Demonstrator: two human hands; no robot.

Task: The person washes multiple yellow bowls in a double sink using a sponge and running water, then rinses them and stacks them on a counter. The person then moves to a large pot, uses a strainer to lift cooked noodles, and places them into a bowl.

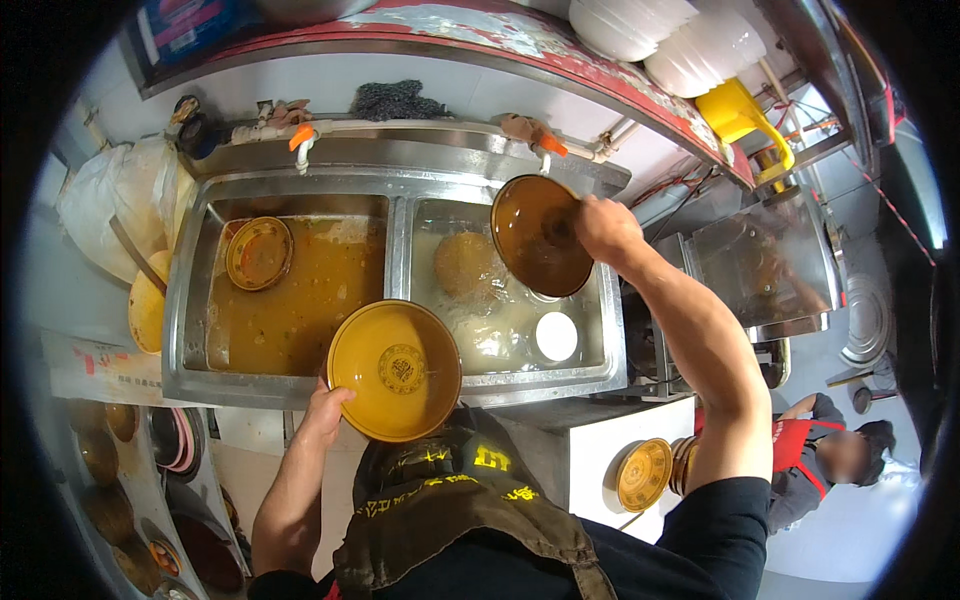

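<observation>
My left hand [330,409] grips the rim of a yellow bowl [401,367] with a dark round emblem inside, over the sink's near edge and divider. With my right hand [606,229] I hold a brown bowl [541,236], tilted on its side, above the right basin. A patterned bowl [259,253] sits in the murky orange-brown water [315,300] of the left basin. In the cloudy water of the right basin lie a round brownish thing [469,262], perhaps a bowl, and a white round dish [556,337]. The fingers behind each bowl are partly hidden.
Two taps with orange handles [302,136] [553,144] stand behind the basins. Above is a red shelf [480,22] with white bowls [634,26] and a yellow jug [731,109]. Patterned bowls [643,475] stand on a white surface at right; a person in a red apron [791,450] is beyond.
</observation>
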